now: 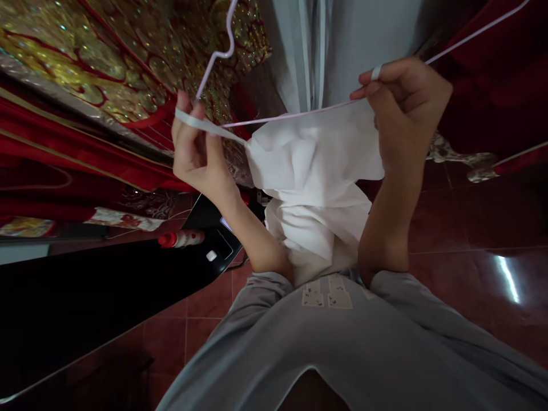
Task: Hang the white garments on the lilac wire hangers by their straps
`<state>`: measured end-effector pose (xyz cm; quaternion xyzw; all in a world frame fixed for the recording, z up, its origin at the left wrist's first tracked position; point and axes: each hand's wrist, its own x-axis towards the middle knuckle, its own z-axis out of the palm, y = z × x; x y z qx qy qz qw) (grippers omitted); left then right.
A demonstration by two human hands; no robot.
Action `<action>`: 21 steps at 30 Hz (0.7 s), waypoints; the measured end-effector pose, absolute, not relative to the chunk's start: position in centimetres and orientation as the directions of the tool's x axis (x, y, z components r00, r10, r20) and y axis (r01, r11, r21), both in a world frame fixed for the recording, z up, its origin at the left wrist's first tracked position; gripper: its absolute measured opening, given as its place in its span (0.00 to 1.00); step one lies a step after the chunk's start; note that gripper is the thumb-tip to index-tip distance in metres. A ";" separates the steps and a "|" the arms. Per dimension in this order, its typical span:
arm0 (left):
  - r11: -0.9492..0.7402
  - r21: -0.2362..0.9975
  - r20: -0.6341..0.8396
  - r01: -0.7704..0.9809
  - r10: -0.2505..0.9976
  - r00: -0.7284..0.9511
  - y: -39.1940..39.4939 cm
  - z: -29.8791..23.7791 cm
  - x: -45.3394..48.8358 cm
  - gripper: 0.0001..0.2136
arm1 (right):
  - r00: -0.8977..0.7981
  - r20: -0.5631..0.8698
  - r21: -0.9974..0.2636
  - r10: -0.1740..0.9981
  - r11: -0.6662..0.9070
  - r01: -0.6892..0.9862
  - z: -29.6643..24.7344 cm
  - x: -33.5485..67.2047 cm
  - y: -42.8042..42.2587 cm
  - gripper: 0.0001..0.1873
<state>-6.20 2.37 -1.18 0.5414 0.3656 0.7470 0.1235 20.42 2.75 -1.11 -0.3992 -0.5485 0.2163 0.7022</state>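
A white cloth garment (pixel 310 151) hangs in front of me, its upper edge along a thin pale pink hanger (pixel 295 115). My left hand (pixel 201 151) is closed on a narrow white strap (pixel 225 132), which loops round its fingers and runs to the garment's left corner. The same fingers are at the left end of the hanger. My right hand (pixel 409 105) is pinched at the hanger's right part, and a small white loop (pixel 376 72) goes round one finger. Fingers partly hide where the hanger and loop meet on that side.
Red garments with gold sequins (pixel 111 51) hang at the left. A black table (pixel 107 285) holds a red-capped bottle (pixel 182 238), a phone (pixel 219 244) and a small white case (pixel 211 256). Grey-white panels (pixel 363 40) stand ahead; dark red cloth (pixel 492 80) hangs right.
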 end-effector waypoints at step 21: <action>-0.405 0.895 0.427 0.189 0.899 -0.094 5.2 6.9 -4.8 0.19 | 0.291 0.587 -0.809 0.755 0.554 0.196 -0.1 20.2 0.3 0.04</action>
